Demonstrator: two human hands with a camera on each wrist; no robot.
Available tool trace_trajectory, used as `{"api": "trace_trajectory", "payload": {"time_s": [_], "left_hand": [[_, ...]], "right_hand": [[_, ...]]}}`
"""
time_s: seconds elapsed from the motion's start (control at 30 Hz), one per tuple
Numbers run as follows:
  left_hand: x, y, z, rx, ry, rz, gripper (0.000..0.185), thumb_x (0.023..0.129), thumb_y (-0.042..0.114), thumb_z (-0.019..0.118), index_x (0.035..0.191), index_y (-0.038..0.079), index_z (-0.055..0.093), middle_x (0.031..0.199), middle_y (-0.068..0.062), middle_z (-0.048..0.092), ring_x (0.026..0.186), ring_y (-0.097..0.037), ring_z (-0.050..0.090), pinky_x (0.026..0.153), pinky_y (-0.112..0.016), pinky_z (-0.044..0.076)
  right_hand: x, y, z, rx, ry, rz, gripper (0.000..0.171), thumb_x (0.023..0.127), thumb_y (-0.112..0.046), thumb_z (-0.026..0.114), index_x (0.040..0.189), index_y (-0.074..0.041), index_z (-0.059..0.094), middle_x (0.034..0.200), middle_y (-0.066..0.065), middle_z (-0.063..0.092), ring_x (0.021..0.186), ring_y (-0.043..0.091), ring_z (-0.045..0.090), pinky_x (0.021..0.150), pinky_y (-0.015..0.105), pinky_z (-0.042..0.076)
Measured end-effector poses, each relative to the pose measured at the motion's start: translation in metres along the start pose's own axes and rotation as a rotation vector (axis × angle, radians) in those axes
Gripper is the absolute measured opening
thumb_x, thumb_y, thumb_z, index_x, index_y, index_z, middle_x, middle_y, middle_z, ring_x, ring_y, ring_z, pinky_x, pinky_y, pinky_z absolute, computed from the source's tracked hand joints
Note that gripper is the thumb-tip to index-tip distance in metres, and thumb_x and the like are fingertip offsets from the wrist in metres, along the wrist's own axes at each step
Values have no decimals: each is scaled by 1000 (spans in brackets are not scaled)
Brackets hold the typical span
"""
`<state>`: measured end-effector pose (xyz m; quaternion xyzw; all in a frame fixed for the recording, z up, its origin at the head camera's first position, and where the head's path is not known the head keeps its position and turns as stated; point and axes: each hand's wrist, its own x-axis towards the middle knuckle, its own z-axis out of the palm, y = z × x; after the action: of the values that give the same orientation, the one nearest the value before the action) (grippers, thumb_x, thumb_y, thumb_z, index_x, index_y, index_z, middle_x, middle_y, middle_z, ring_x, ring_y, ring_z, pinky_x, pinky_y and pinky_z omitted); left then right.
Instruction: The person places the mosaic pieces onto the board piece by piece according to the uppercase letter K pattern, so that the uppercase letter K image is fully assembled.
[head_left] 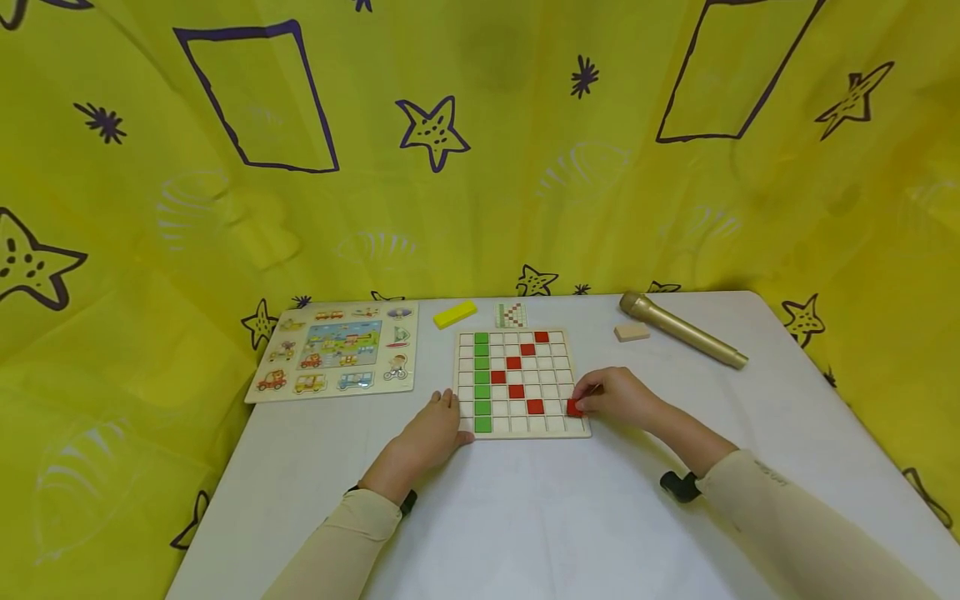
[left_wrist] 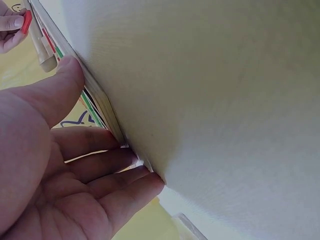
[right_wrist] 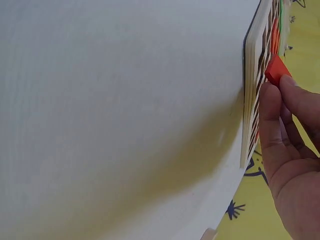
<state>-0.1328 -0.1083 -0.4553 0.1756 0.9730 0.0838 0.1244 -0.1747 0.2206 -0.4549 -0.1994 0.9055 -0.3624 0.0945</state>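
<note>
One red tile [head_left: 573,407], pinched by the right hand [head_left: 617,397], could perhaps seat crooked if the grid board [head_left: 520,382] slides under the flat, open left hand [head_left: 430,433].

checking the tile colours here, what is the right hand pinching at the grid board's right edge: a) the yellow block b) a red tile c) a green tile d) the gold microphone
b: the right hand pinches a red tile at the right edge of the grid board, also seen in the right wrist view.
</note>
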Motion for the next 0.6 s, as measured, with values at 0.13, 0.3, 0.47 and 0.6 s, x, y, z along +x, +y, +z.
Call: {"api": "trace_trajectory", "payload": {"time_s": [0.13, 0.3, 0.47, 0.6], "left_hand": [[-1, 1, 0, 2, 7, 3, 77, 98, 37, 64, 144, -18, 38, 151, -33, 39, 142, -46, 35, 116, -45, 35], [-1, 1, 0, 14, 3, 7, 77, 98, 38, 64, 144, -18, 38, 151, -33, 38, 142, -45, 35, 115, -44, 35], [0, 2, -1, 14, 5, 11, 77, 98, 37, 64, 144, -18, 38, 151, -33, 38, 142, -46, 35, 115, -45, 35], [0, 3, -1, 7, -3, 6, 77, 99, 37, 64, 145, -18, 37, 151, -33, 37, 142, -46, 34, 116, -45, 35]], "right_hand": [[1, -6, 6, 34, -34, -6, 5, 87, -3, 77, 90, -7, 75, 86, -2, 72, 79, 13, 60, 71, 25, 53], [3, -13, 12, 33, -72, 9, 6, 88, -5, 77, 89, -11, 75, 86, -5, 70, 82, 15, 58, 73, 25, 52], [5, -19, 17, 14, -112, 7, 6, 89, -7, 76, 89, -12, 74, 85, -6, 68, 83, 17, 55, 71, 27, 50], [7, -21, 19, 15, -128, 30, 5, 89, -6, 76, 91, -11, 74, 86, -5, 67, 83, 17, 54, 70, 27, 50]]}}
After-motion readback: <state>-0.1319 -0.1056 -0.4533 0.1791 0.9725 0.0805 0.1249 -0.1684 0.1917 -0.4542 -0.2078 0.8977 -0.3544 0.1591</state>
